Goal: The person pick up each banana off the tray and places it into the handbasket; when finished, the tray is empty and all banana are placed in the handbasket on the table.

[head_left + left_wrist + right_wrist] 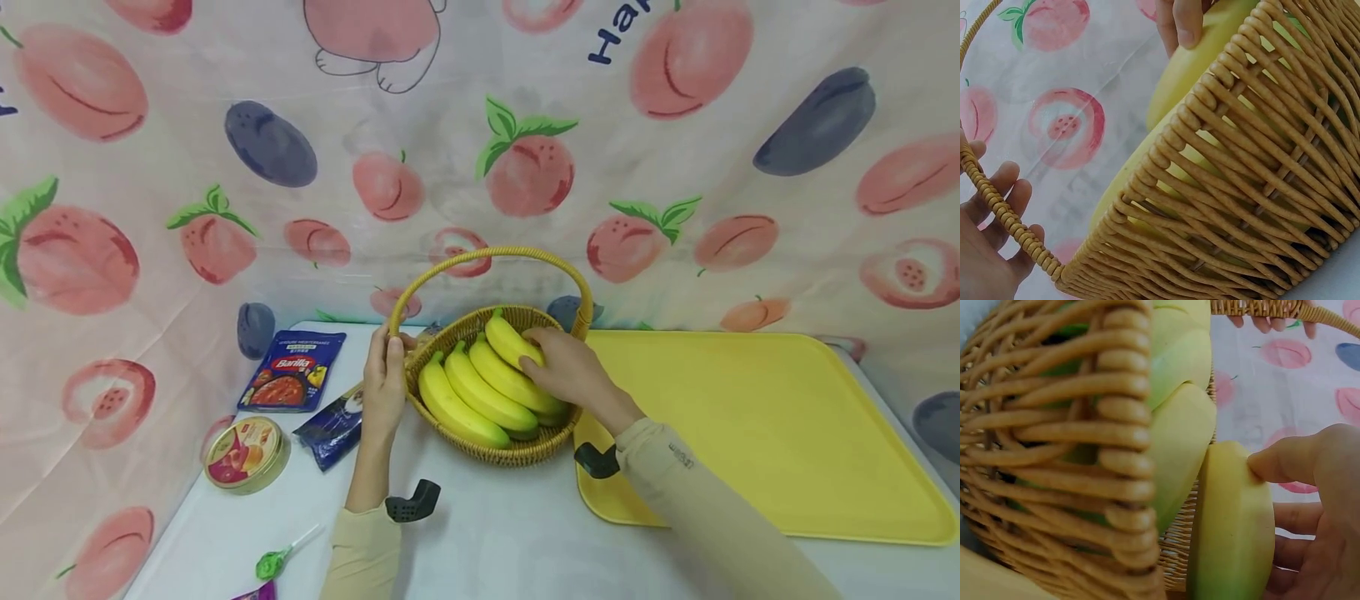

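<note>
A wicker basket (491,454) holds several yellow bananas (461,412) side by side. My left hand (384,379) grips the base of the basket's arched handle (487,252) on its left side. In the left wrist view, the left hand's fingers (1013,194) come round behind the woven handle (1007,215). My right hand (566,371) pinches one banana (510,340) at the basket's upper right. In the right wrist view, the thumb presses one side of that banana (1232,519) and the other fingers reach behind it. Its lower end is hidden there.
A yellow tray (750,433) lies to the right, its left edge beside the basket. On the left are a blue Barilla pouch (292,371), a dark blue packet (333,429), a round tin (246,454) and a green lollipop (272,564). A fruit-print cloth (450,125) hangs behind.
</note>
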{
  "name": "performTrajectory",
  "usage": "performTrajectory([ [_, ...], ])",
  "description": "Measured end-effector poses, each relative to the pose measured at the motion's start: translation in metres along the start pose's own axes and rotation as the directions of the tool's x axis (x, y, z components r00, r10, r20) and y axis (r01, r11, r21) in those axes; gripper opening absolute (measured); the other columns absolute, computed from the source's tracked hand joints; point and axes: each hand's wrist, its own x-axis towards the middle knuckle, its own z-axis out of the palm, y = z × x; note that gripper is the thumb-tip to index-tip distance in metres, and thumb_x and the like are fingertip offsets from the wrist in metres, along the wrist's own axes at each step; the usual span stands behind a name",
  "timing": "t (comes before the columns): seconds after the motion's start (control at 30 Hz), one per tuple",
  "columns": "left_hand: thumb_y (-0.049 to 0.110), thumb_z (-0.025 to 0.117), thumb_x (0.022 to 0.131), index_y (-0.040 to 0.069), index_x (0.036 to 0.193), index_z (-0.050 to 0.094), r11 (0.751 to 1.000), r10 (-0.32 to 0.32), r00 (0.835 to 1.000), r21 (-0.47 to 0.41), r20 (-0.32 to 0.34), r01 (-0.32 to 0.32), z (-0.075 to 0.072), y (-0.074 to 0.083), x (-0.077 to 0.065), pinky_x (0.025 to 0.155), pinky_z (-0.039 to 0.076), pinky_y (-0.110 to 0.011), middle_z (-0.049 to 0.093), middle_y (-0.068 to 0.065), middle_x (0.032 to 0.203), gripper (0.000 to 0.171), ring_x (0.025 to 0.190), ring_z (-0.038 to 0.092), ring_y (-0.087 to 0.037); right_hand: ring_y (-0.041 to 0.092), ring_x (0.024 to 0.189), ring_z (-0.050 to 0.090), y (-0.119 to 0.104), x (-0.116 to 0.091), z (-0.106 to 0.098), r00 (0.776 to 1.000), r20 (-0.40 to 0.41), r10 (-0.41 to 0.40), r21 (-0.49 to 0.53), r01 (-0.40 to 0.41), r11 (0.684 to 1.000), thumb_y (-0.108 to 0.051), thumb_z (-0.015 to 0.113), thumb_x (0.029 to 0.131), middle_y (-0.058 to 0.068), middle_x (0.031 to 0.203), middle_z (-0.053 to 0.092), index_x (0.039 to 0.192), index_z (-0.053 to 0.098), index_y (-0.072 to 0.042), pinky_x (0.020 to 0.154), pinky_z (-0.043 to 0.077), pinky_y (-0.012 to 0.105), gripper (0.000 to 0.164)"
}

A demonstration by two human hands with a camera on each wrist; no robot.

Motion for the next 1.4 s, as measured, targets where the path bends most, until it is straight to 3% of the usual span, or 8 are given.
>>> performTrajectory([
  [0.37, 0.014, 0.032, 0.104, -0.002, 0.136, 0.041, 1.0, 0.004, 1.0, 0.003, -0.01, -0.003, -0.002, 0.001, -0.001, 0.097, 0.034, -0.041, 0.048, -0.031, 0.108, 0.037, 0.108, 0.046, -0.037, 0.033, 0.118, 0.052, -0.005, 0.006, 0.009, 0.994, 0.096, 0.059, 0.055, -0.064, 0.996, -0.028, 0.048, 0.097, 0.018, 0.135, 0.048, 0.138, 0.044, -0.004, 0.096, 0.044, 0.048, 0.048],
  [0.77, 0.014, 0.032, 0.104, -0.002, 0.136, 0.04, 1.0, 0.004, 1.0, 0.001, -0.001, -0.004, -0.001, 0.0, -0.001, 0.097, 0.033, -0.05, 0.048, -0.032, 0.108, 0.038, 0.106, 0.046, -0.034, 0.036, 0.13, 0.043, 0.004, 0.002, 0.013, 0.99, 0.127, 0.06, 0.128, -0.077, 0.989, -0.033, 0.043, 0.099, 0.019, 0.143, 0.042, 0.143, 0.037, -0.006, 0.104, 0.036, 0.052, 0.052],
  [0.93, 0.014, 0.032, 0.103, -0.004, 0.137, 0.039, 1.0, 0.001, 1.0, -0.001, 0.007, -0.001, 0.0, 0.0, -0.002, 0.095, 0.033, -0.051, 0.048, -0.032, 0.108, 0.038, 0.104, 0.046, -0.032, 0.035, 0.133, 0.039, 0.008, -0.004, 0.013, 0.996, 0.089, 0.032, 0.153, -0.045, 0.987, -0.039, 0.04, 0.1, 0.016, 0.145, 0.041, 0.144, 0.036, -0.007, 0.106, 0.034, 0.051, 0.055],
  [1.07, 0.013, 0.032, 0.103, -0.003, 0.137, 0.04, 1.0, 0.003, 1.0, 0.009, 0.009, -0.004, 0.001, 0.001, -0.002, 0.092, 0.035, -0.046, 0.049, -0.031, 0.108, 0.038, 0.103, 0.046, -0.031, 0.033, 0.14, 0.03, 0.009, -0.017, 0.005, 0.999, 0.047, 0.012, 0.195, -0.021, 0.981, -0.047, 0.035, 0.1, 0.012, 0.148, 0.038, 0.145, 0.036, -0.011, 0.11, 0.027, 0.053, 0.058],
  [1.27, 0.015, 0.033, 0.103, -0.001, 0.137, 0.04, 0.999, -0.012, 1.0, 0.044, 0.023, 0.011, -0.002, 0.002, -0.002, 0.089, 0.036, -0.035, 0.053, -0.026, 0.11, 0.038, 0.105, 0.047, -0.029, 0.027, 0.121, 0.051, 0.021, -0.046, -0.013, 0.997, -0.072, -0.02, 0.282, 0.04, 0.958, -0.047, 0.036, 0.1, 0.004, 0.136, 0.051, 0.137, 0.046, -0.017, 0.098, 0.042, 0.049, 0.049],
  [1.4, 0.018, 0.034, 0.104, 0.004, 0.14, 0.038, 0.993, -0.079, 0.995, 0.088, 0.06, 0.073, -0.008, 0.003, -0.003, 0.091, 0.037, -0.038, 0.052, -0.026, 0.12, 0.04, 0.113, 0.047, -0.033, 0.025, 0.111, 0.056, 0.045, -0.068, -0.019, 0.988, -0.154, -0.031, 0.268, 0.072, 0.961, -0.038, 0.041, 0.1, 0.007, 0.125, 0.058, 0.13, 0.053, -0.012, 0.093, 0.045, 0.049, 0.041],
])
